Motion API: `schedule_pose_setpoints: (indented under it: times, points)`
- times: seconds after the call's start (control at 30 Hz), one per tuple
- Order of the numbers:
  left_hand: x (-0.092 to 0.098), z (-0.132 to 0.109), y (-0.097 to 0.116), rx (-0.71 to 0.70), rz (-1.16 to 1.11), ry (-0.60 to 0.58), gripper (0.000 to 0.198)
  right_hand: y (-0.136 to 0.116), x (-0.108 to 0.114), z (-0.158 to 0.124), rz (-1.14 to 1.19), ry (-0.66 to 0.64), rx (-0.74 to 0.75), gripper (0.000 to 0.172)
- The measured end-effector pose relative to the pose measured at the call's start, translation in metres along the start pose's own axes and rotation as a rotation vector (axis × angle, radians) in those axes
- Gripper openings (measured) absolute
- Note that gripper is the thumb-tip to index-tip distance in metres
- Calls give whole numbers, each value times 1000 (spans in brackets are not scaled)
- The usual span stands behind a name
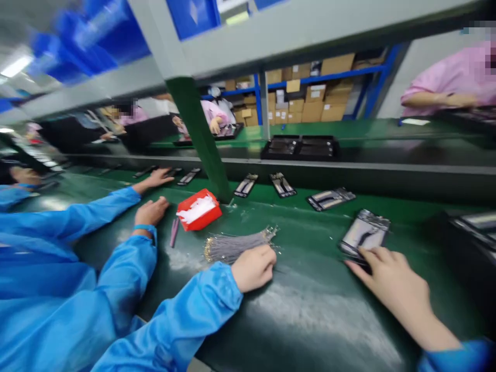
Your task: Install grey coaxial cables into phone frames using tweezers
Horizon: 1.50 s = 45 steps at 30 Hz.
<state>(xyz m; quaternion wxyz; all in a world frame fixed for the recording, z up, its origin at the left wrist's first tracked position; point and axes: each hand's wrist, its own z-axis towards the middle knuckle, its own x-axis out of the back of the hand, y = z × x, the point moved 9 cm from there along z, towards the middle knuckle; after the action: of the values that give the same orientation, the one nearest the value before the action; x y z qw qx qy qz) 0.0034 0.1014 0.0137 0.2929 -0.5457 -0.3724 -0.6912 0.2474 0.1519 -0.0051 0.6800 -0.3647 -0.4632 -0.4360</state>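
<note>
My right hand grips the near edge of a flat black-edged packet, thumb below and fingers on top. A pale insert and a dark curved item show inside the packet. My left hand is closed in front of a bundle of thin grey strands with gold-coloured ends on the green bench. Its fingers are curled under, so whatever they hold, if anything, is hidden.
A red box with white slips stands beyond the bundle, beside purple tweezers-like strips. More packets lie along the green strip. A co-worker's hands are at the left. A green post rises mid-bench; a black bin stands right.
</note>
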Motion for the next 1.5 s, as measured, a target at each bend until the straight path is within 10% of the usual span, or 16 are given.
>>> schedule_pose_setpoints:
  times: [0.17,0.37,0.93,1.5]
  points:
    - [-5,9,3,28,-149,-21,19,-109,6,-31,2,-83,333,25]
    - [-9,9,10,26,-56,-4,15,-144,-4,-32,116,-173,324,21]
    - [-6,-1,12,-44,73,85,24,-105,9,-2,1049,-67,-21,13]
    - [-23,-6,12,98,-336,-167,16,-106,-6,-8,990,-148,-106,6]
